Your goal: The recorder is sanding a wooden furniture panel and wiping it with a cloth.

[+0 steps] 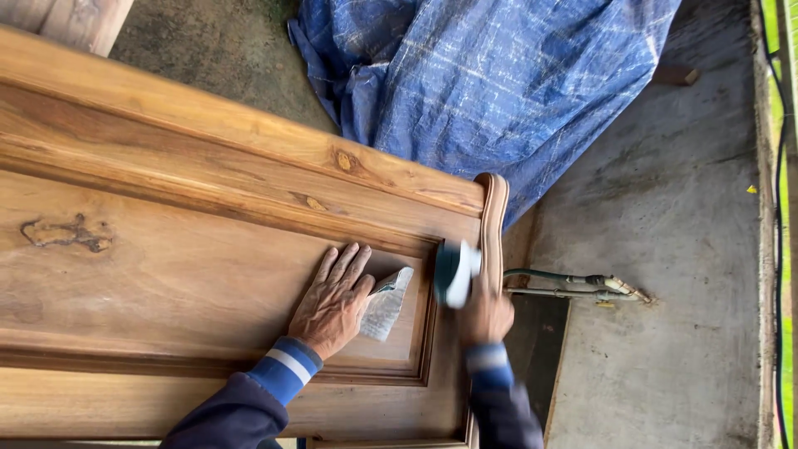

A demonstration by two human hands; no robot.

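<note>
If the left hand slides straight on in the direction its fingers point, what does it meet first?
Probably the raised moulding that frames the recessed wooden panel. The left hand lies flat on that panel, fingers pointing up towards it, with nothing between.

We see a folded grey sheet of sandpaper [387, 303] lying on the recessed wooden door panel [166, 274], a blurred teal-and-white handheld tool [455, 273] at the panel's moulded edge.

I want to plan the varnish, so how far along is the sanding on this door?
The flat panel looks smooth already. In hand: the left hand presses flat beside a folded sandpaper sheet, while the blurred right hand works a teal sander near the moulding. The top rail shows no contact now.
</note>
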